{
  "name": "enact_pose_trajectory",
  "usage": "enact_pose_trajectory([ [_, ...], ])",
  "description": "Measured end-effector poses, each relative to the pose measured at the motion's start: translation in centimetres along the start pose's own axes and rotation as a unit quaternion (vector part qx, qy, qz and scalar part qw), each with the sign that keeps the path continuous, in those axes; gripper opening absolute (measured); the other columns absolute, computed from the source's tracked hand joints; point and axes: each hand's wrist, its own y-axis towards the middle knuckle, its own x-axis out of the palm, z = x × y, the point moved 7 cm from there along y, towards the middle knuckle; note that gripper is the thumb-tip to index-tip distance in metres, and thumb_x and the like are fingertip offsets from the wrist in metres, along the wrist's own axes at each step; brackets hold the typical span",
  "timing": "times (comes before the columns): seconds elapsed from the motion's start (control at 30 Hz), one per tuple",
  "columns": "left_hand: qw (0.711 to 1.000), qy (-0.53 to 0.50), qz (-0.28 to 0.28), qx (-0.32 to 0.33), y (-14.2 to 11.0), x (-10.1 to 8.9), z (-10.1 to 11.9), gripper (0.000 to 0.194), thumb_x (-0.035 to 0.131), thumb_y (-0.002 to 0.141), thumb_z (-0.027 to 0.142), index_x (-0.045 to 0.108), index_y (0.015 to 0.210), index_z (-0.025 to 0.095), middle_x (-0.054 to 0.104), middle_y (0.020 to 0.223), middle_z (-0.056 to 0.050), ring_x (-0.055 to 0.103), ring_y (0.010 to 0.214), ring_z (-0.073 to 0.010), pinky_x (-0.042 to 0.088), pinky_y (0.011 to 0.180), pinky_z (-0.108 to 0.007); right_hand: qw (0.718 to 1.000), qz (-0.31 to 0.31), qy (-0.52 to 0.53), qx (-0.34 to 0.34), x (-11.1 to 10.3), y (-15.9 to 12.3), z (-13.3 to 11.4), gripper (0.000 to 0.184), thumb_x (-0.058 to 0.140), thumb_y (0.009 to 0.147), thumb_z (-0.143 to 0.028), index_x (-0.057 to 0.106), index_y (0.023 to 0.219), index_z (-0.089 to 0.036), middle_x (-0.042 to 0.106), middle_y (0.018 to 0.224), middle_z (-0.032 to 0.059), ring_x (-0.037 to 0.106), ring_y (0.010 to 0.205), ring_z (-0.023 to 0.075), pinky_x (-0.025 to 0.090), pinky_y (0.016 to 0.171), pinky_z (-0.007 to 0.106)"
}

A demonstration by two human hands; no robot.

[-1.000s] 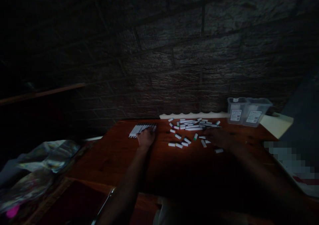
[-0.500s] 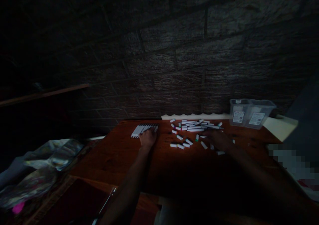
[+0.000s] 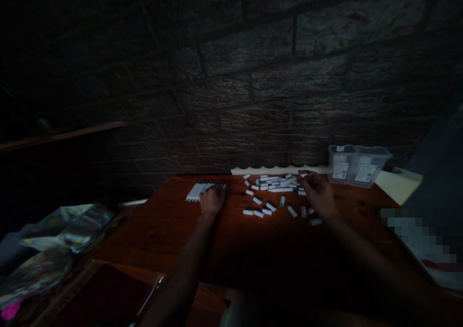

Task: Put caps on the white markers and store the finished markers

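My left hand (image 3: 211, 199) rests on the table with its fingers curled over the right end of a row of white markers (image 3: 197, 191). The markers lie side by side, dark ends showing; whether the hand grips one is hidden. At the right side of a loose pile of white markers (image 3: 277, 189), my right hand (image 3: 319, 194) has its thumb and fingers closed on what looks like a tilted white marker (image 3: 289, 182). Dim light blurs this grip. Small white caps with coloured bands, such as a green-banded cap (image 3: 282, 201), lie scattered in front of the pile.
Two clear plastic boxes (image 3: 358, 167) with labels stand at the back right, beside a pale yellow sheet-like piece (image 3: 398, 184). A wavy white strip (image 3: 278, 170) runs along the table's back edge against the brick wall. Crumpled plastic bags (image 3: 68, 233) lie to the left.
My right hand has moved up toward the back of the pile. The marker in it no longer points out to the right. My left hand stays on the row. The view has shifted slightly.
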Motion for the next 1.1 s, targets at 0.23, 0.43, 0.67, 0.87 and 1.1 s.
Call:
enact_pose_trajectory([
  [0.23,0.937,-0.314,0.009,0.152,-2.2,0.3,5.4,0.035,0.049,0.089,0.045,0.071,0.089,0.017,0.071,0.082,-0.004,0.063,0.074,-0.0164,0.046,0.073,-0.026,0.978,-0.078,0.144,0.129,3.8,-2.3,1.8,0.036,0.070,0.070,-0.044,0.067,0.096,-0.020,0.074,0.090,0.0053,0.068,0.087,0.0226,0.053,0.082,0.037],
  [0.43,0.808,-0.568,-0.096,0.123,-3.6,1.8,9.2,0.044,0.063,0.079,0.051,0.070,0.102,0.014,0.071,0.087,-0.007,0.063,0.079,-0.0172,0.048,0.073,-0.027,0.972,-0.147,0.156,0.098,7.5,-4.7,0.1,0.032,0.072,0.070,-0.046,0.067,0.091,-0.022,0.074,0.089,0.0031,0.069,0.088,0.0228,0.054,0.084,0.039],
  [0.67,0.723,-0.664,-0.169,0.088,-3.7,3.4,9.6,0.040,0.066,0.079,0.047,0.068,0.098,0.012,0.066,0.074,-0.004,0.053,0.059,-0.0099,0.039,0.053,-0.021,0.944,-0.266,0.172,0.090,9.7,-6.5,-1.1,0.027,0.069,0.075,-0.041,0.069,0.094,-0.023,0.074,0.100,0.0029,0.069,0.096,0.0213,0.053,0.091,0.039],
  [0.87,0.843,-0.531,-0.042,0.075,-1.9,1.8,6.9,0.039,0.061,0.081,0.049,0.069,0.099,0.015,0.072,0.091,-0.007,0.064,0.081,-0.0179,0.048,0.075,-0.029,0.956,-0.255,0.122,0.076,8.8,-6.1,-0.2,0.026,0.067,0.076,-0.040,0.070,0.097,-0.024,0.075,0.098,0.0026,0.069,0.096,0.0212,0.053,0.091,0.039],
  [1.1,0.999,-0.019,0.019,0.038,-0.7,0.6,3.4,0.036,0.052,0.086,0.049,0.073,0.095,0.022,0.072,0.093,-0.012,0.061,0.099,-0.0291,0.041,0.089,-0.041,0.973,-0.223,0.012,0.057,7.8,-5.3,0.6,0.025,0.061,0.080,-0.044,0.073,0.087,-0.022,0.075,0.090,0.0032,0.070,0.086,0.0218,0.055,0.081,0.036],
])
